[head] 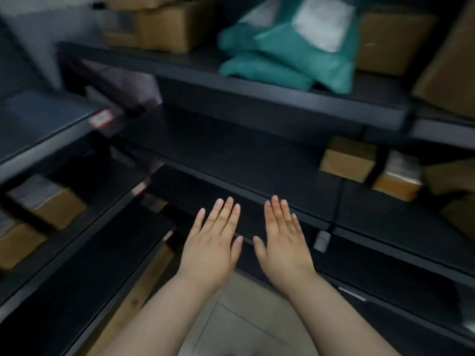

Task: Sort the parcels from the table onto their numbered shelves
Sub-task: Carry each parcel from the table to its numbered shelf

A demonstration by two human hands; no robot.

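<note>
My left hand (213, 242) and my right hand (281, 240) are stretched out side by side, palms down, fingers straight, holding nothing. They hover in front of a dark shelf board (231, 155) in a corner of black shelving. Teal plastic mailer bags (288, 52) with white labels lie on the shelf above. Brown cardboard parcels (347, 159) sit on the right of the middle shelf, and others (48, 201) on the left shelving. The picture is blurred.
Cardboard boxes (164, 24) stand on the upper shelf at the back, and a large one (449, 62) at the far right. Small label tags (101, 118) are fixed on shelf edges. Pale floor tiles (244, 317) show below my arms.
</note>
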